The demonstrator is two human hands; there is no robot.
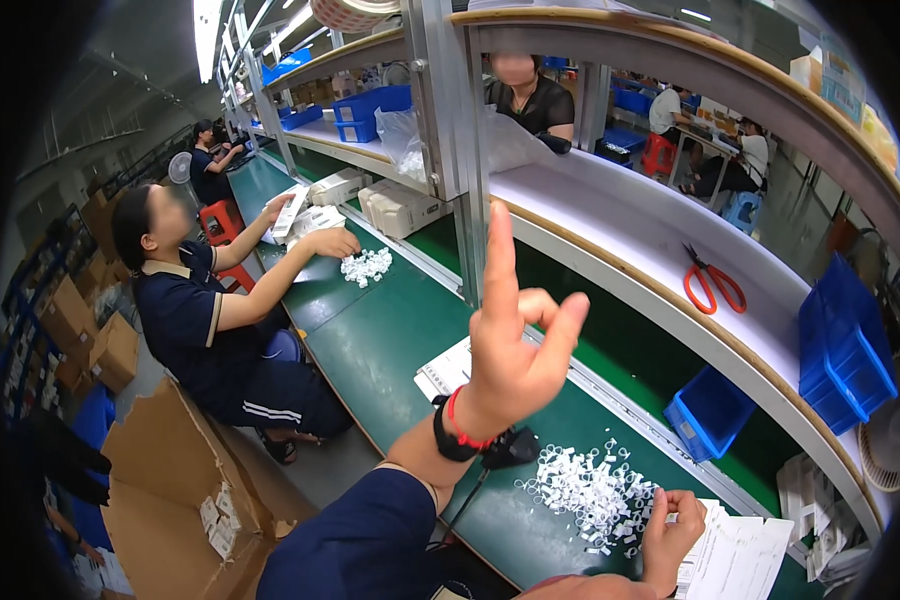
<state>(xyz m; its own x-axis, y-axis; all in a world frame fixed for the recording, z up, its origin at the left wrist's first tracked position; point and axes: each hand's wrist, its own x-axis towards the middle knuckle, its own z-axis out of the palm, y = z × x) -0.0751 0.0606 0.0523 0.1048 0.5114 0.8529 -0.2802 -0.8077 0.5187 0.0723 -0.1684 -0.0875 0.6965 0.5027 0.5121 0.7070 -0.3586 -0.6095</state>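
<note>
My left hand (pixel 520 340) is raised above the green table (pixel 370 345), its index finger stretched upward, thumb apart and other fingers partly curled. Nothing shows in it. A black band and a red cord circle that wrist. Beneath the wrist lies a black device (pixel 513 448) with a cable. At the lower right, my right hand (pixel 673 535) is closed with curled fingers; whatever its fingertips hold cannot be made out. It rests beside a heap of small white plastic pieces with loops (pixel 585 490). White printed sheets (pixel 740 560) lie partly under and right of it.
Red-handled pliers (pixel 712 285) lie on the white shelf beyond the table. Blue bins (pixel 845 345) stand at the right, another blue bin (pixel 710 410) lower. A co-worker (pixel 195 290) sits at the left, handling white pieces. An open cardboard box (pixel 175 490) stands lower left.
</note>
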